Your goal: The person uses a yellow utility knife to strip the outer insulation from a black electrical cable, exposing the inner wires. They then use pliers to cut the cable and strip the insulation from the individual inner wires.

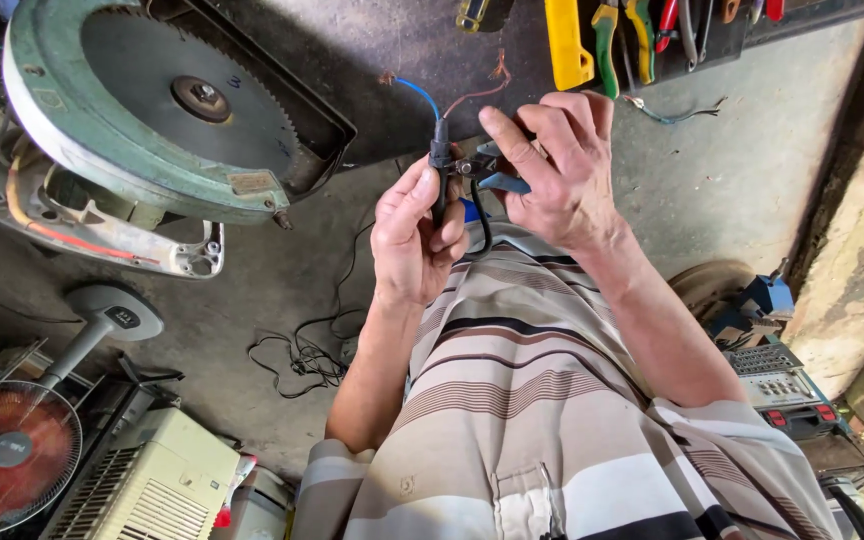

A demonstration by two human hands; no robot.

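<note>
Striped shirt [542, 400] up close. Left hand [414, 235] pinches black cable [440, 165] upright, wires pointing up. Right hand [557, 165] just beside it, clamped on blue-handled pliers [482, 168], tips touching cable's side.

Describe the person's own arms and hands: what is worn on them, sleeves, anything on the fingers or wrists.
Both the left hand and the right hand are bare: no gloves, rings or watch show. The forearms are uncovered. Short sleeves of a striped shirt, in beige, white, brown and black bands, end near the elbows.
</note>
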